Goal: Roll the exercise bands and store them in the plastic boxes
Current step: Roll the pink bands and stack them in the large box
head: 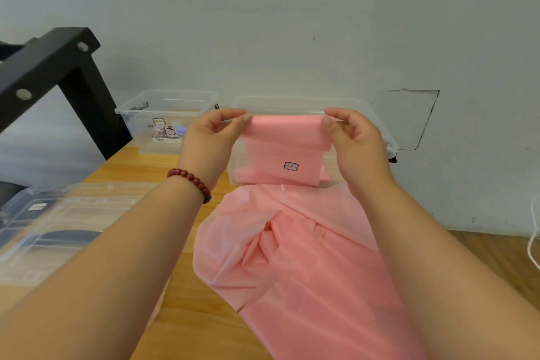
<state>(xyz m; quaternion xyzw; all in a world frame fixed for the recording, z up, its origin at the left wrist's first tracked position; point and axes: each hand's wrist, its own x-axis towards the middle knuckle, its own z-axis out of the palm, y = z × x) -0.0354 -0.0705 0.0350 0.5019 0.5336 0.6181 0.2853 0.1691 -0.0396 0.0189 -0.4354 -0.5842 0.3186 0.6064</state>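
Note:
A wide pink exercise band (295, 245) runs from the near table edge up to my hands. My left hand (214, 137) pinches its top left corner and my right hand (355, 137) pinches its top right corner, holding the end stretched flat in the air. Right behind that end stands a clear plastic box (377, 123), with pink band folds visible through its front wall. A second clear plastic box (163, 120) stands to the left of it, holding some dark and blue items.
Clear plastic lids or boxes (55, 228) lie stacked at the left on the wooden table (193, 321). A black metal frame (55, 67) rises at the far left. A white cable (533, 240) hangs at the right edge. A grey wall is close behind the boxes.

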